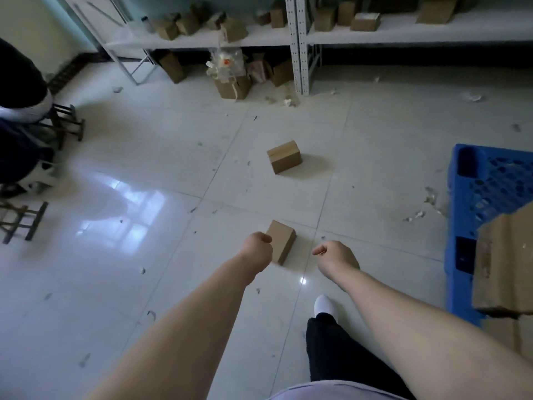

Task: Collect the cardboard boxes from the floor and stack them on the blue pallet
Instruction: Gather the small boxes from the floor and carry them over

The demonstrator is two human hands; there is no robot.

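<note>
Left hand (pixel 258 248) is curled into a fist with nothing in it, its fingertips hidden under the back of the hand. Right hand (pixel 336 255), just to its right, is curled too, thumb tip laid against the forefinger and holding nothing; its other fingers are out of sight. Between the two hands, partly covered by the left one, a small cardboard box (pixel 284 242) lies on the floor (pixel 173 255); whether the left hand touches it cannot be told. A second cardboard box (pixel 284 156) sits well beyond both hands. Off to the right of the right hand stands the blue pallet (pixel 490 192), cut off by the frame edge. A large carton (pixel 507 264) covers its near part and is itself only partly in view. Far beyond the hands, shelf boxes (pixel 165 30) on the shelves (pixel 265 39) are too blurred to count.
</note>
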